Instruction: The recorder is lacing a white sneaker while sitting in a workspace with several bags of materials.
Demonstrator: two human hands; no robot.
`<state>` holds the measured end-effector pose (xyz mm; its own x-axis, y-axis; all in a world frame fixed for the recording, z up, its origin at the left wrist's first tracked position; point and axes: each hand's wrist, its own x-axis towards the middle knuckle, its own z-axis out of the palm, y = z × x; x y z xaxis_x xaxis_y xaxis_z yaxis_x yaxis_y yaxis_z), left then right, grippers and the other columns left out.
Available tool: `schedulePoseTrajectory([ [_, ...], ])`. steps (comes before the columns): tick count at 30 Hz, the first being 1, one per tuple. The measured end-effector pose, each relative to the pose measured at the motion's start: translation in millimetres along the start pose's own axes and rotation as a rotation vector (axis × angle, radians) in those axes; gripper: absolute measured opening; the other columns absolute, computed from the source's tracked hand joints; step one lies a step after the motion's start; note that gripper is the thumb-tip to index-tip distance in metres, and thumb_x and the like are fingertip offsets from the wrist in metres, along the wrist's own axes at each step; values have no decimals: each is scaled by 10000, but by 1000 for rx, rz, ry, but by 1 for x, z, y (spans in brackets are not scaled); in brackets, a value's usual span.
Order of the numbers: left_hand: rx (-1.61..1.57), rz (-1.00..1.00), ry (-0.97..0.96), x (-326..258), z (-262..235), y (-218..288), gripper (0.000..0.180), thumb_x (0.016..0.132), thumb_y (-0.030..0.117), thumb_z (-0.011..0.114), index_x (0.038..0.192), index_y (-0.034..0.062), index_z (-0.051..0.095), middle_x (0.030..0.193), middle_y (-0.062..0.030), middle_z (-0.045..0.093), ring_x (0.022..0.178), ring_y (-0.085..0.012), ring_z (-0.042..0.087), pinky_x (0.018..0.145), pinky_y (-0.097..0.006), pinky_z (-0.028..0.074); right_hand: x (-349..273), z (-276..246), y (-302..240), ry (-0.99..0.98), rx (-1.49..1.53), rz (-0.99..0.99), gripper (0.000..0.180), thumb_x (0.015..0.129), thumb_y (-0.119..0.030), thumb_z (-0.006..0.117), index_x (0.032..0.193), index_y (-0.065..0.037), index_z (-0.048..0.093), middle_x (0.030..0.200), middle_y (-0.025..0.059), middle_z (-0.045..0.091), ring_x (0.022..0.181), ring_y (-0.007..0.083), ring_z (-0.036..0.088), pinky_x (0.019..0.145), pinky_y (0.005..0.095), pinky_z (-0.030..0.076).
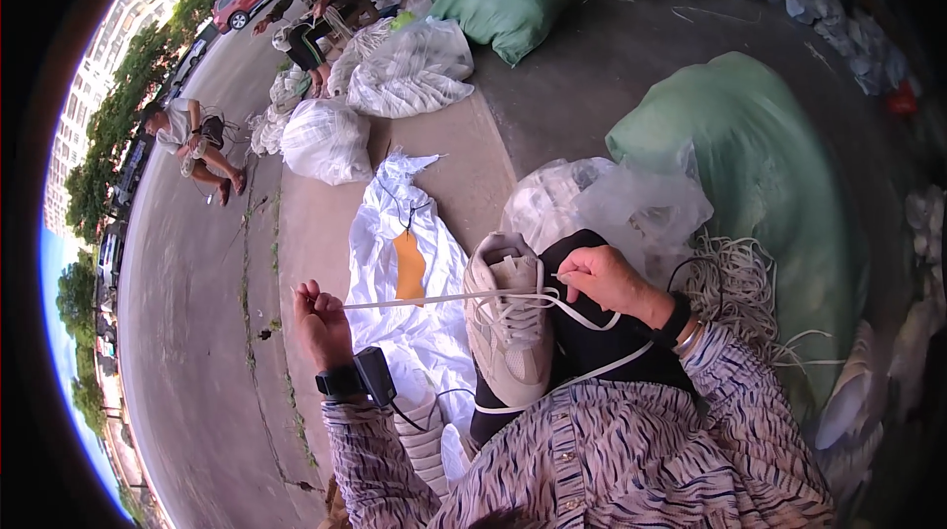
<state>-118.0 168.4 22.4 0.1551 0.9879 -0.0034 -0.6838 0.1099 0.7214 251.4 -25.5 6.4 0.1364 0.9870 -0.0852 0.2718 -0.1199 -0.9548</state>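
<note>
A beige sneaker [510, 332] rests on my dark-trousered lap, toe toward me, with lacing across its tongue. From its upper part a pale shoelace [424, 300] stretches taut to the left, its end closed in the fingers of my left hand [322, 324]. On the other side my right hand [610, 281] pinches the lace close to the shoe's collar. A loose length of lace loops below that hand and curves round under the sneaker's toe. Both wrists carry black bands.
White sheeting [434, 258] with an orange-yellow piece [409, 266] lies left of the shoe, above stacked pale shoes [419, 435]. To the right are a laces pile [730, 282], clear plastic bags [641, 204] and a big green sack [740, 135]. Two people sit farther off, upper left.
</note>
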Motion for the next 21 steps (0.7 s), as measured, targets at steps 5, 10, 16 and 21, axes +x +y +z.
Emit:
schedulePoseTrajectory([
  [5,594,-175,-138,-43,65,-62,209,965,244,436,888,76,534,851,-21,617,642,-52,497,531,-209,405,6,10,-4,4,-217,30,106,799,-121,580,792,-25,625,642,86,630,582,180,621,569,311,476],
  [10,936,-255,-312,-75,95,-105,254,971,261,428,893,48,541,849,-11,606,682,-69,560,550,-195,419,11,19,10,60,-527,-114,113,781,-160,574,779,-59,627,687,131,627,671,295,624,612,389,483],
  [16,1059,-207,-456,-83,85,-115,241,956,211,477,834,19,559,696,30,520,623,-45,435,570,-194,372,13,25,10,79,-558,-149,120,778,-139,534,734,-62,614,702,146,627,695,337,622,627,427,484],
  [21,901,-288,-426,-81,86,-116,259,946,215,502,813,4,570,673,48,485,622,-44,405,566,-199,356,17,21,-1,45,-625,-163,147,768,-155,585,694,-29,605,661,174,610,646,322,620,590,398,487],
])
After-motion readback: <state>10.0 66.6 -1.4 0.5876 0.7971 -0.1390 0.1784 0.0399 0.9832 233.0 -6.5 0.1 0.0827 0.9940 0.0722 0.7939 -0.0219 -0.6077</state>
